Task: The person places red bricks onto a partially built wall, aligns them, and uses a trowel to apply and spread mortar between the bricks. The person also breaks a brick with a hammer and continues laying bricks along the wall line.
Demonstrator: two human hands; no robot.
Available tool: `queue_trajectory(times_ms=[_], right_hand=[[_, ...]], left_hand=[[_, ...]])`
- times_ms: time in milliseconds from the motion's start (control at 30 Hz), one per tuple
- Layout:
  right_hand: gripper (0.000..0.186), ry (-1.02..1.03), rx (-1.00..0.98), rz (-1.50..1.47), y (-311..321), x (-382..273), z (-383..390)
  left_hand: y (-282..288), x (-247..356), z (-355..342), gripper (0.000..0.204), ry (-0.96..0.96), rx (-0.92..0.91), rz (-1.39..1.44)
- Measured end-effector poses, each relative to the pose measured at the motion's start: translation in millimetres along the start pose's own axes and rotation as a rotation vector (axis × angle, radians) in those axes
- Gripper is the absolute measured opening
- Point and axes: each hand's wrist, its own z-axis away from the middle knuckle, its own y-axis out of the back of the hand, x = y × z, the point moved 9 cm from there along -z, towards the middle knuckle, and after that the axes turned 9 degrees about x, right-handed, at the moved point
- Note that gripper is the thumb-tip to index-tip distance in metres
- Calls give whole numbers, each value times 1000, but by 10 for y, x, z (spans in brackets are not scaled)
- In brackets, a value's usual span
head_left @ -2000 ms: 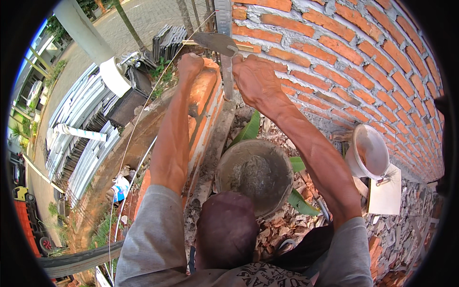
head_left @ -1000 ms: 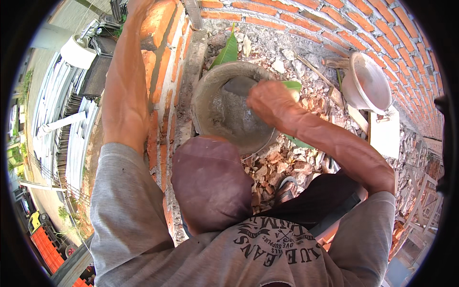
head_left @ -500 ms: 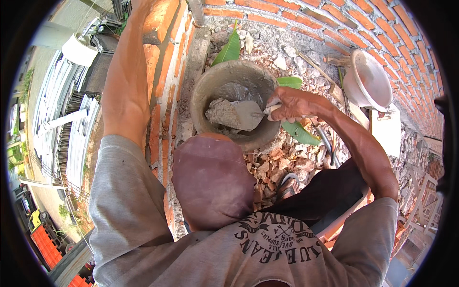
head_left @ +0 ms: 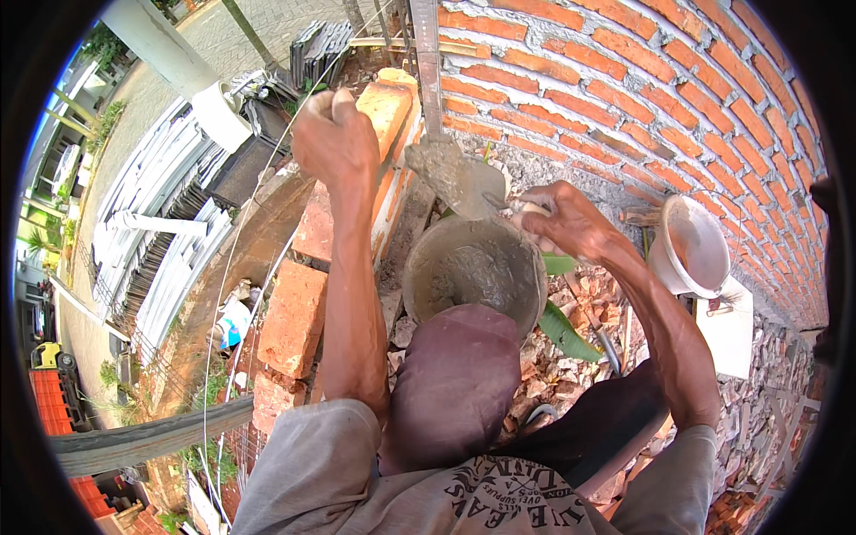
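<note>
My right hand (head_left: 566,218) grips the handle of a trowel (head_left: 450,178), whose blade carries grey mortar above the round bucket (head_left: 423,281) of wet mortar. My left hand (head_left: 334,134) is closed beside the top of the low brick wall (head_left: 383,111), near a taut string; what its fingers hold, if anything, is hidden. More bricks (head_left: 294,316) lie along that wall under and left of my left forearm. A rounded maroon shape below my arms covers the near part of the bucket.
A taller brick wall (head_left: 624,107) rises at right. A white bucket (head_left: 691,250) and pale board (head_left: 722,343) sit by its foot among rubble (head_left: 749,401) and leaves (head_left: 571,339). At left are stacked metal pieces (head_left: 152,267), a concrete post (head_left: 165,45) and a red-orange truck (head_left: 53,401).
Since half a second ago, the trowel with mortar has come up out of the bucket toward the low wall, with my right hand raised. My view has shifted, showing more of both walls.
</note>
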Motion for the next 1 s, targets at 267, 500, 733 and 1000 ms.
queue_trajectory(times_ms=[267,500,733,1000], right_hand=[[31,-169,-318,-1347,-830,-961,-1213],[19,187,-206,-893,-464,-1009,-1091],[28,691,778,856,277,-1298,-967],[29,647,682,828,123,-1114,-1177]], left_hand=[[860,-162,1400,15,-23,-383,239],[1435,-1360,2290,19,109,-779,-181],[1612,-2242,3015,58,-296,-953,-454],[1559,-2601,3383,62,-507,-1121,-613]])
